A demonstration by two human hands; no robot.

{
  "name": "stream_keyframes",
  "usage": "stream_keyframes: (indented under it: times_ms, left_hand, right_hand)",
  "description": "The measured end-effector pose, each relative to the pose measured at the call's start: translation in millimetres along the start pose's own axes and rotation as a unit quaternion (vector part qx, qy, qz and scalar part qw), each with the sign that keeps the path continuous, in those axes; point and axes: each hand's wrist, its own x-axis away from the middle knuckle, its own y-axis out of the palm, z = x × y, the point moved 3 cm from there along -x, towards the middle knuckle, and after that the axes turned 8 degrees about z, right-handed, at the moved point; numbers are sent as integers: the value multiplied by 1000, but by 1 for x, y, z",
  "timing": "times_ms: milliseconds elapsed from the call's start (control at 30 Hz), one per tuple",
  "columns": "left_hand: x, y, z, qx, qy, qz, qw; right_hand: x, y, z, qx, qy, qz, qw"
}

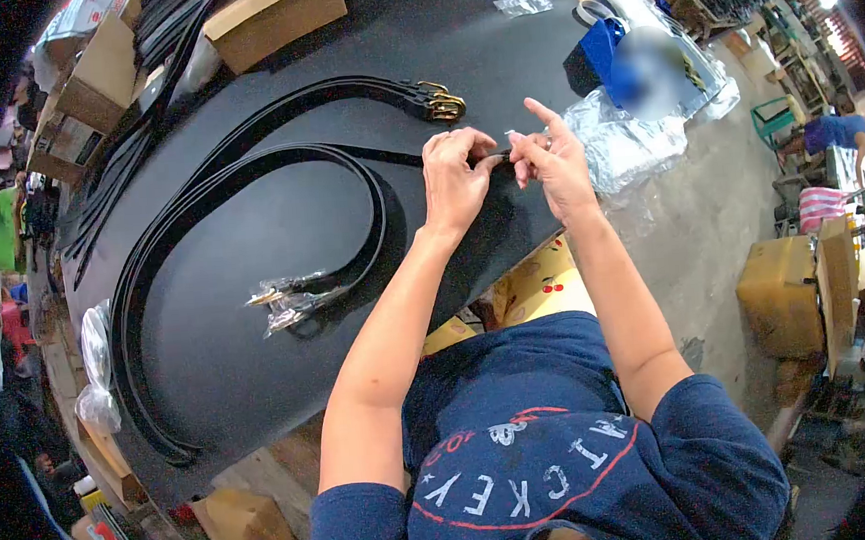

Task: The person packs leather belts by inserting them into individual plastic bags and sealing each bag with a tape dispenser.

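Note:
My left hand (457,173) is closed in a pinch on a black belt (394,155), near the table's front edge. The belt's strap runs left from my fingers. Just to the right, my right hand (558,166) has its thumb and some fingers pressed together by the belt's end, the index finger pointing away; what they pinch is too small to tell. Beyond my hands lie several black belts with brass buckles (441,101), stacked together. Other belts (380,208) curve round to buckles wrapped in clear plastic (294,300).
Clear plastic bags (629,141) and a blue tape dispenser (600,50) lie at the table's right end. Cardboard boxes (275,20) and black straps (133,140) sit at the back left. A large carton (780,286) stands on the floor, right. People are in the background.

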Motion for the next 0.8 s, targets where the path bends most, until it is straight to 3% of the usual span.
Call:
stream_keyframes:
  times_ms: [33,100,333,500,800]
  left_hand:
    - [0,0,0,15,-45,-9,999]
    - [1,1,-2,18,-49,-13,999]
    - [2,1,-3,-3,-33,-31,999]
    - [5,4,-7,-17,31,-20,999]
    - [5,7,-5,-65,24,-50,996]
  right_hand:
    - [-1,0,0,1,2,-2,1000]
    - [-2,0,1,-18,39,2,999]
    - [-1,4,3,11,64,0,998]
    - [-5,1,2,31,81,0,996]
    - [-5,0,2,80,83,-4,993]
